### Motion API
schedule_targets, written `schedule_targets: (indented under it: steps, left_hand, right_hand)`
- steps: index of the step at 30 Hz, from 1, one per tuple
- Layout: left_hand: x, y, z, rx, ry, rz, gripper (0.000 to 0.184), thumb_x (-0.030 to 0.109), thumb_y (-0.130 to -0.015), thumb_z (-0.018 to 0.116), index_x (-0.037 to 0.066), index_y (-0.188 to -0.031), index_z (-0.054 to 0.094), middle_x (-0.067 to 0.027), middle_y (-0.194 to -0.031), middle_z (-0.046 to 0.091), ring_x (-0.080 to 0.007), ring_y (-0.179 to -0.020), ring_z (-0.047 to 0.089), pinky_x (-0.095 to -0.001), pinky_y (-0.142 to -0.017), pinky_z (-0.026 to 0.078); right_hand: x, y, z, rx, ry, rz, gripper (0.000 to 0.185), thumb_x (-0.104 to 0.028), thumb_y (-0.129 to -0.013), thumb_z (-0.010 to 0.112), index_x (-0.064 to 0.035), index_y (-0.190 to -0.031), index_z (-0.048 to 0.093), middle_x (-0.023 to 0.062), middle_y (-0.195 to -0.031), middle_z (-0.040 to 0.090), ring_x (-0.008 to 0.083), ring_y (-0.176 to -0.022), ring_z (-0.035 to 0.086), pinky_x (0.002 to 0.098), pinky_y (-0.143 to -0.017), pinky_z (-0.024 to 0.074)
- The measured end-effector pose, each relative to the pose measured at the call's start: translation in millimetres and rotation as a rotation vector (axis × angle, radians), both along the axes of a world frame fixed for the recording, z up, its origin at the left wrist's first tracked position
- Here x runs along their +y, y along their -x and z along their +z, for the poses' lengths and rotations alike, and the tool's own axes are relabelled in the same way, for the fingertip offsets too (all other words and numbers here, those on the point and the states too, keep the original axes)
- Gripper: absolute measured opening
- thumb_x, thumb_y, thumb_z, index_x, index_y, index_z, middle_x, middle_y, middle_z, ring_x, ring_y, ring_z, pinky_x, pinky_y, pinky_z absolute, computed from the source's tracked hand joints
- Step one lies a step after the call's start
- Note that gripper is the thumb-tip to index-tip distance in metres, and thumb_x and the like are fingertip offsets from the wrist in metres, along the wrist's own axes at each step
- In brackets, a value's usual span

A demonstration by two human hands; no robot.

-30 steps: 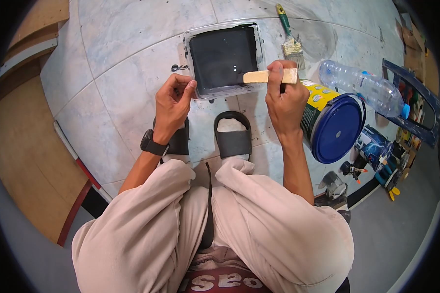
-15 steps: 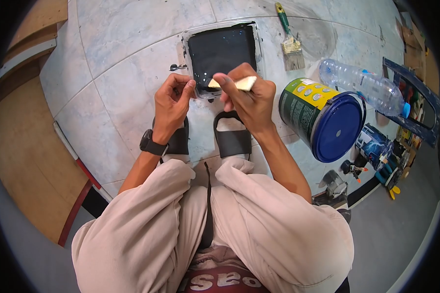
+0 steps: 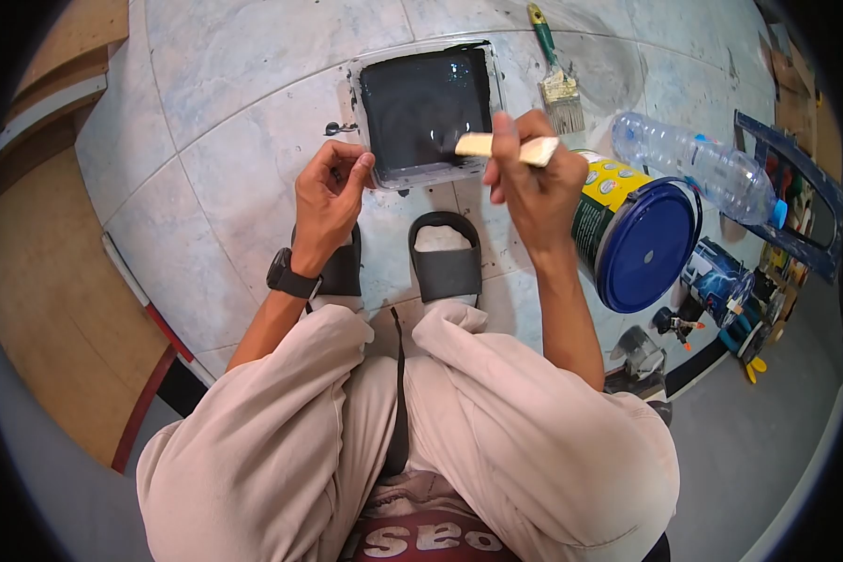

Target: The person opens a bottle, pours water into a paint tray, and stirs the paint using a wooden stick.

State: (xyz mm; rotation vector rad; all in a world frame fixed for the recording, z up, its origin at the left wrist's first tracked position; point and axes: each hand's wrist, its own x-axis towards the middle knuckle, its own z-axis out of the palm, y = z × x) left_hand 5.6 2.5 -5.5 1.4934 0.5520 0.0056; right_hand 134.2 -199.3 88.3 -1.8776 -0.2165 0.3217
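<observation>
A clear plastic tub [image 3: 421, 178] holding glossy black paint [image 3: 412, 108] rests on the tiles in front of my feet. The fingers of my left hand [image 3: 331, 197] pinch its near left corner. In my right hand [image 3: 545, 197], closed at the tub's right side, is a pale flat wooden stick [image 3: 478, 144]. One end of the stick reaches over the paint; whether its tip dips in is hidden from me. Small bubbles dot the paint's far right part.
Close to my right hand lies a paint bucket [image 3: 648, 255] with a blue lid. Beyond it are a paint-crusted brush [image 3: 559, 89], a clear plastic bottle [image 3: 693, 159] and a dark blue frame [image 3: 796, 201]. A small black object [image 3: 341, 128] sits left of the tub.
My right hand has moved right with the wooden stick, from over the tub's near edge to beside the bucket. The bubbles on the paint have shifted. My left hand stays at the corner.
</observation>
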Motion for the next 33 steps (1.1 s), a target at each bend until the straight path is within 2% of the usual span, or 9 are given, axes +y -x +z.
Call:
schedule_targets:
  steps: [7,13,15,16,17,20,23,27,33]
  left_hand:
    - [-1,-1,1,-0.014,0.038,0.011,0.009,0.008,-0.104,0.066,-0.001,-0.105,0.064,-0.0028,-0.094,0.066,-0.009,-0.082,0.063,-0.0261,-0.076,0.056]
    - [-1,0,0,0.002,0.006,0.001,0.009,0.008,-0.104,0.066,-0.001,-0.105,0.064,-0.0028,-0.095,0.066,-0.0092,-0.082,0.063,-0.0265,-0.075,0.056]
    - [0,1,-1,0.003,0.01,0.003,0.009,0.008,-0.104,0.066,-0.001,-0.105,0.064,-0.0027,-0.095,0.066,-0.009,-0.082,0.063,-0.0262,-0.075,0.056]
    - [0,0,-1,0.002,0.015,0.004,0.009,0.008,-0.104,0.066,-0.001,-0.105,0.065,-0.0025,-0.094,0.066,-0.0089,-0.082,0.063,-0.0259,-0.075,0.056]
    - [0,0,-1,0.002,0.016,0.006,0.009,0.008,-0.104,0.066,-0.001,-0.105,0.065,-0.0025,-0.094,0.066,-0.0089,-0.082,0.063,-0.0259,-0.075,0.056]
    - [0,0,0,0.015,0.005,0.001,0.009,0.008,-0.104,0.067,-0.001,-0.105,0.065,-0.0023,-0.094,0.066,-0.0086,-0.082,0.063,-0.0254,-0.075,0.055]
    - [0,1,-1,0.019,0.003,-0.008,0.01,0.009,-0.104,0.067,-0.001,-0.105,0.065,-0.0023,-0.094,0.066,-0.0087,-0.082,0.063,-0.0253,-0.075,0.055]
    - [-1,0,1,-0.009,0.026,0.001,0.011,0.009,-0.104,0.067,-0.002,-0.105,0.065,-0.0031,-0.094,0.066,-0.0095,-0.082,0.064,-0.0258,-0.076,0.056]
    - [0,1,0,-0.012,0.012,-0.002,0.01,0.008,-0.104,0.066,-0.002,-0.106,0.065,-0.0037,-0.094,0.066,-0.01,-0.082,0.064,-0.026,-0.076,0.056]
  right_hand:
    - [37,12,-23,0.089,-0.156,0.106,0.031,-0.025,-0.105,0.067,-0.0046,-0.082,0.059,0.0016,-0.057,0.06,0.0069,-0.049,0.062,0.0246,-0.042,0.0451]
    - [35,-28,-32,-0.058,-0.201,0.027,0.027,-0.026,-0.106,0.065,-0.0043,-0.089,0.065,0.0025,-0.061,0.064,0.0076,-0.05,0.063,0.0239,-0.044,0.0459]
    - [20,-38,-27,-0.224,-0.032,0.039,0.026,-0.026,-0.106,0.066,-0.0044,-0.091,0.065,0.0024,-0.062,0.064,0.0084,-0.049,0.062,0.0259,-0.045,0.0464]
    - [15,-41,-28,-0.361,-0.014,0.069,0.025,-0.024,-0.106,0.065,-0.0036,-0.091,0.064,0.0055,-0.06,0.061,0.0161,-0.048,0.062,0.031,-0.046,0.0462]
    - [9,-38,-27,-0.361,-0.013,0.071,0.025,-0.024,-0.106,0.065,-0.0036,-0.091,0.064,0.0055,-0.06,0.061,0.0161,-0.048,0.062,0.031,-0.046,0.0462]
    - [-3,-13,-15,-0.366,0.243,0.12,0.024,-0.022,-0.105,0.065,-0.0034,-0.091,0.061,0.0123,-0.061,0.057,0.0313,-0.05,0.062,0.0382,-0.048,0.0456]
    - [15,6,-17,-0.397,0.112,0.18,0.024,-0.022,-0.105,0.065,-0.0035,-0.091,0.06,0.0124,-0.061,0.056,0.0302,-0.05,0.061,0.0388,-0.048,0.0454]
    - [38,-3,-38,-0.257,-0.005,0.187,0.023,-0.023,-0.105,0.065,-0.0032,-0.094,0.061,0.0122,-0.063,0.057,0.0289,-0.051,0.062,0.0388,-0.05,0.0462]
    - [23,-30,-26,-0.469,0.059,0.1,0.025,-0.025,-0.107,0.063,-0.0047,-0.093,0.061,0.0098,-0.061,0.061,0.0278,-0.052,0.065,0.0384,-0.048,0.0454]
